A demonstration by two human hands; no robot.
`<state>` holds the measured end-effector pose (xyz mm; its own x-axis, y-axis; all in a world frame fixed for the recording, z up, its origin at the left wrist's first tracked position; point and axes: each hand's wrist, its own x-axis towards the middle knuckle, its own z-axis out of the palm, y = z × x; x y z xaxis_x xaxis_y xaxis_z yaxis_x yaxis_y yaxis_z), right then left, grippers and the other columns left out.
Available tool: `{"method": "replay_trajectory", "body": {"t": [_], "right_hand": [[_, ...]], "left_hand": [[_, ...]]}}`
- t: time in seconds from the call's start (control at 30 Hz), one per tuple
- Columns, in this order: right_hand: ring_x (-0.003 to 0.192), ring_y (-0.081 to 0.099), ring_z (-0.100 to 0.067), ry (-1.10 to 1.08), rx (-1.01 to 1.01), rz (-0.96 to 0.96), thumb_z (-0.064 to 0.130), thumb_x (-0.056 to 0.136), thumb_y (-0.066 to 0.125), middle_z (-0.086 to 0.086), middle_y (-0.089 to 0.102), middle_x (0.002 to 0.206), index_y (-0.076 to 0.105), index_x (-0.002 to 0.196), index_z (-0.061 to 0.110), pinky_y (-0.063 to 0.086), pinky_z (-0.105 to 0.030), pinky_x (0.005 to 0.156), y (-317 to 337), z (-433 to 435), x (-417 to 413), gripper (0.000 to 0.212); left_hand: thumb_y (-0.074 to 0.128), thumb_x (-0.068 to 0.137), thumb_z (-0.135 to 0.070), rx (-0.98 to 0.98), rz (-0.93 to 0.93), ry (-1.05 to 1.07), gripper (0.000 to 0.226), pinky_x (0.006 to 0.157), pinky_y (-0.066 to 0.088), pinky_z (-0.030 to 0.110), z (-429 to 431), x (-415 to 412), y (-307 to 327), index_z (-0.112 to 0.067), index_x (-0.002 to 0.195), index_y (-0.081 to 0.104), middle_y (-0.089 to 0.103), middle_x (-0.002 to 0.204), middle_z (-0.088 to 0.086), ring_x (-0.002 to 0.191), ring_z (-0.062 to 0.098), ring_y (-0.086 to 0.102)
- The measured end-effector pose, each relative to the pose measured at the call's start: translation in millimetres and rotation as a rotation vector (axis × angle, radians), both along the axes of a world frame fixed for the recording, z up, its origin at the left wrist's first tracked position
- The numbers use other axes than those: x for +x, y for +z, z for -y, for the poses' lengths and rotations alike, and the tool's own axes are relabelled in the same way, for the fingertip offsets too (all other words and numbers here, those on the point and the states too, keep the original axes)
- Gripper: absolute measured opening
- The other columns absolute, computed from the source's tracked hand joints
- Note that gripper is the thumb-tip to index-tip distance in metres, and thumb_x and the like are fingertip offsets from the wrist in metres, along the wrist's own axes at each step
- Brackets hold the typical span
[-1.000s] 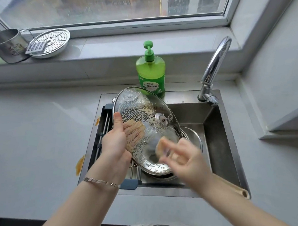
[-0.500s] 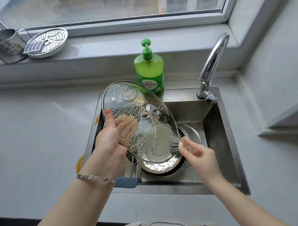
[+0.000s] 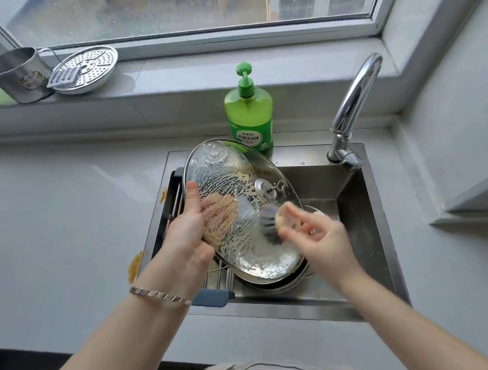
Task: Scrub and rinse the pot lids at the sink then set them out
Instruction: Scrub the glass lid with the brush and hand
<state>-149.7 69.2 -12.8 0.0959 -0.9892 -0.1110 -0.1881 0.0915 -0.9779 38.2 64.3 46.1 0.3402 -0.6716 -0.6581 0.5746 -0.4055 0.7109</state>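
A soapy glass pot lid (image 3: 231, 184) with a metal rim is tilted over the steel sink (image 3: 356, 206), its underside with the centre screw facing me. My left hand (image 3: 189, 224) grips its left edge, thumb on the near face and fingers showing through the glass. My right hand (image 3: 316, 238) holds a scrubbing brush (image 3: 270, 225) whose grey bristles press on the lid's lower middle; this hand is blurred. Another metal piece (image 3: 289, 283) lies in the sink under the lid, mostly hidden.
A green dish soap bottle (image 3: 250, 115) stands behind the sink, the chrome tap (image 3: 352, 105) at its right. A rack (image 3: 174, 207) spans the sink's left side. On the windowsill sit a perforated steamer plate (image 3: 94, 63), a small grater (image 3: 64, 77) and a metal cup (image 3: 18, 74).
My right hand has moved the brush left and up across the lid's glass from its right edge. The lid stays tilted in my left hand.
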Motion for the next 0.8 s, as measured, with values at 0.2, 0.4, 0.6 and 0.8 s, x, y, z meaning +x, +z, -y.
{"method": "replay_trajectory", "body": {"t": [0.2,0.4,0.6,0.8], "right_hand": [[0.059,0.041,-0.005,0.007,0.029,-0.053,0.035,0.074,0.073,0.002,0.046,0.067,0.063,0.102,0.050,0.038,-0.016,0.061,-2,8,-7,0.033],[0.055,0.041,-0.001,-0.111,-0.029,-0.157,0.037,0.077,0.072,0.003,0.046,0.067,0.058,0.110,0.049,0.037,-0.011,0.055,2,28,-14,0.038],[0.055,0.032,-0.008,-0.096,0.024,-0.173,0.038,0.077,0.070,0.005,0.035,0.058,0.064,0.114,0.034,0.030,-0.021,0.056,11,41,-18,0.038],[0.049,0.038,-0.002,0.005,-0.079,-0.150,0.040,0.074,0.071,0.008,0.042,0.060,0.062,0.101,0.053,0.033,-0.012,0.053,23,36,-6,0.031]], "left_hand": [[0.050,0.086,-0.050,-0.035,0.015,-0.061,0.045,0.068,0.059,0.040,-3,0,4,-0.006,0.088,0.060,0.073,0.069,0.009,0.061,0.020,0.071],[0.049,0.089,-0.045,-0.055,0.058,-0.122,0.044,0.062,0.058,0.039,-8,0,7,-0.004,0.087,0.061,0.073,0.071,0.013,0.061,0.022,0.071],[0.053,0.087,-0.045,-0.100,0.144,-0.109,0.043,0.046,0.056,0.030,-10,-6,12,-0.004,0.077,0.064,0.071,0.065,0.012,0.055,0.021,0.070],[0.055,0.086,-0.045,-0.103,0.195,-0.115,0.043,0.043,0.054,0.028,-8,-8,13,-0.005,0.075,0.064,0.071,0.062,0.011,0.053,0.020,0.069]]}}
